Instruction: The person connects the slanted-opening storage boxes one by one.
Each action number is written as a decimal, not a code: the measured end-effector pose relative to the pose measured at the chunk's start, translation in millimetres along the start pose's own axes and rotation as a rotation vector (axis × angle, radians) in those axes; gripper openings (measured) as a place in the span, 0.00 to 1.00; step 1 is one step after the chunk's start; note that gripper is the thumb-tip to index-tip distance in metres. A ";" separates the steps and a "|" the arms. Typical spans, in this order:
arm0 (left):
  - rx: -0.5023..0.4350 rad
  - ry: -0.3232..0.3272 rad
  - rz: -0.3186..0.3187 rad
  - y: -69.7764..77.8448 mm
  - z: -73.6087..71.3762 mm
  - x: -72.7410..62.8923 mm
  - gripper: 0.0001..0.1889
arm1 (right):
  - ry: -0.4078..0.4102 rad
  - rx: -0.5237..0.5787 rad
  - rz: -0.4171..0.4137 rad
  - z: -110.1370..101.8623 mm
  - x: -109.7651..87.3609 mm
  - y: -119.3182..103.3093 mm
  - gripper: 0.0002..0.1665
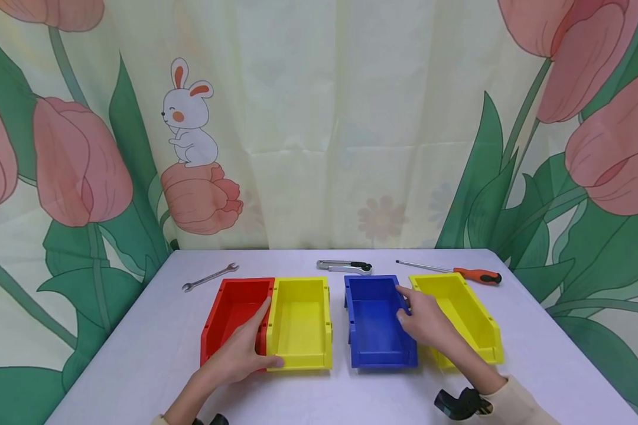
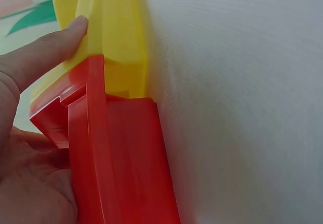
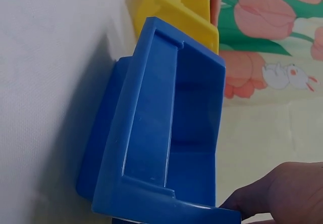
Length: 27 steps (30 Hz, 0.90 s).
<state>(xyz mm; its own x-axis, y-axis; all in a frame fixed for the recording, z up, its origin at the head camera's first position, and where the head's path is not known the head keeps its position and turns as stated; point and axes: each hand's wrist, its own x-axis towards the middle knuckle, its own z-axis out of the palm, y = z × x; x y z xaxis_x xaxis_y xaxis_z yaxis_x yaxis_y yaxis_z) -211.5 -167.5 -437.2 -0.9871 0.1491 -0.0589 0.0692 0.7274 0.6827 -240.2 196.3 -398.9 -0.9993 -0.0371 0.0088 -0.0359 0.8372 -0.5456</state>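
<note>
Side by side stand a red bin [image 1: 207, 330] and a yellow bin [image 1: 303, 361], their walls together. My left hand [image 1: 239, 354] lies over the seam between them, index finger stretched along it and thumb on the yellow bin's front edge. In the left wrist view, the red bin [image 2: 133, 153] partly hides the other fingers. To the right is a blue bin [image 1: 384, 359], a gap away from the yellow one. My right hand [image 1: 425, 319] holds its right wall, thumb at the inner side and index finger near the back corner.
A second yellow bin [image 1: 491, 354] stands slanted at the right, partly behind my right arm. Behind the bins lie a wrench [image 1: 210, 277], a utility knife [image 1: 345, 267] and a screwdriver with an orange handle [image 1: 475, 275]. A printed curtain [image 1: 298, 118] hangs past the table's far edge.
</note>
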 end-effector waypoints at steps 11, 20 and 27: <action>-0.012 0.008 0.010 -1.8 1.0 0.1 0.69 | 0.028 0.002 0.012 -0.3 0.6 -0.7 0.35; -0.007 0.011 0.006 -2.9 1.1 0.2 0.69 | 0.037 0.026 -0.001 -5.2 1.2 -5.8 0.35; -0.007 0.011 0.004 -2.0 0.1 -0.1 0.68 | 0.041 0.041 -0.017 -13.7 0.8 -14.5 0.35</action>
<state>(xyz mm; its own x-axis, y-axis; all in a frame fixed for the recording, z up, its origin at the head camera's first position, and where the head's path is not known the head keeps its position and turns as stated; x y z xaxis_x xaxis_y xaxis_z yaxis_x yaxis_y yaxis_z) -211.5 -168.9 -438.6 -0.9884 0.1442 -0.0481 0.0719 0.7221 0.6880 -240.6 191.6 -379.6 -0.9983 -0.0277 0.0521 -0.0528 0.8136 -0.5790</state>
